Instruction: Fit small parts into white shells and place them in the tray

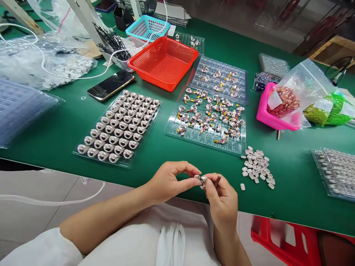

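Note:
At the table's front edge, my left hand [168, 181] and my right hand [223, 201] meet with fingers pinched. Between their fingertips is a small shiny silvery shell piece [203, 180], partly covered by the fingers. A thin brown stick [217, 181] also sits in my right hand, sticking up past the fingers. Beyond my left hand lies a clear tray [129, 162] filled with rows of shiny rounded shells. A second clear tray [191, 139] holds small whitish parts with red wires and yellow tabs. Right of my hands, small pale rectangular caps [256, 164] lie in a loose pile.
A red basket [163, 66], a blue basket [146, 27] and a black phone [110, 85] are farther back. A pink basket [262, 111] holds a bag of copper-coloured pieces [284, 101]. Stacked trays [337, 170] stand far right; a white cable [91, 77] crosses the left side.

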A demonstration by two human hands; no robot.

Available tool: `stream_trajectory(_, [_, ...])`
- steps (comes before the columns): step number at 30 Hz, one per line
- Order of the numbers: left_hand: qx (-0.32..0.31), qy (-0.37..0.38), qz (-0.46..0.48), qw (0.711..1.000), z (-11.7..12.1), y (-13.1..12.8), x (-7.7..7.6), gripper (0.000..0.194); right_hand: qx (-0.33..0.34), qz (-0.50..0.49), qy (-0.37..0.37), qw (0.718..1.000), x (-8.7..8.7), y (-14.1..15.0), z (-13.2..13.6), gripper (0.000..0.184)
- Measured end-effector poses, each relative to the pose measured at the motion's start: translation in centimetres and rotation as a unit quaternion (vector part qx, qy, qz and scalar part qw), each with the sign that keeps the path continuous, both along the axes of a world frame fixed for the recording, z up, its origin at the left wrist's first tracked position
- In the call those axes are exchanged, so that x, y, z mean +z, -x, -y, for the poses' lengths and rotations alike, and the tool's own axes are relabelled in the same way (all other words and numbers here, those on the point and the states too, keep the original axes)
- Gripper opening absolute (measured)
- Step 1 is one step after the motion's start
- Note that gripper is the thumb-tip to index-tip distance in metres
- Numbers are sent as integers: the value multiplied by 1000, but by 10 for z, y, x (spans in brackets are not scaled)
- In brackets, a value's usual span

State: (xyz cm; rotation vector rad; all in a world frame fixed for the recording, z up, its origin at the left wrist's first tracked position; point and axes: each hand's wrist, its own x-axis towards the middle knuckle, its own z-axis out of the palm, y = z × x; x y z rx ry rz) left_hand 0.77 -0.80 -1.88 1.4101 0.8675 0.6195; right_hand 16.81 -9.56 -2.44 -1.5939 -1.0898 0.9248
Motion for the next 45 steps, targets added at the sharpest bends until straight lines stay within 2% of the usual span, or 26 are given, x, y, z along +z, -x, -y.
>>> stream_trajectory(3, [-4,-12,-5,1000,-2,0,0,15,0,7,2,1000,0,0,-3,24])
stream_trajectory(10, [-24,-93,8,995,-5,6,0,12,17,59,-11,998,4,3,-6,20])
stream_trajectory(16, [-27,-175,9,984,-7,8,-4,10,47,204,-111,972,-2,1,-5,12])
stream_trajectory(20, [-5,-195,20,981,-8,8,-3,13,71,234,-145,959,-6,-1,-4,14])
stream_trajectory(25, [23,-197,14,980,-6,8,0,17,59,232,-149,959,-4,4,-5,12])
stream_trajectory(31, [2,-220,72,973,-4,9,-5,8,23,231,-156,960,-7,11,-6,12])
stream_trajectory(35, [1,-224,62,973,-5,11,-3,8,61,188,-157,968,-7,7,-6,17])
stream_trajectory(39, [-15,-245,59,968,-7,14,0,11,111,105,-105,983,-2,-1,-6,21])
stream_trajectory(42, [-17,-266,56,962,-6,15,2,11,120,61,-85,987,-2,-4,-6,18])
stream_trajectory(45, [-8,-297,46,954,-4,13,4,9,102,39,-100,989,-6,-3,-5,18])
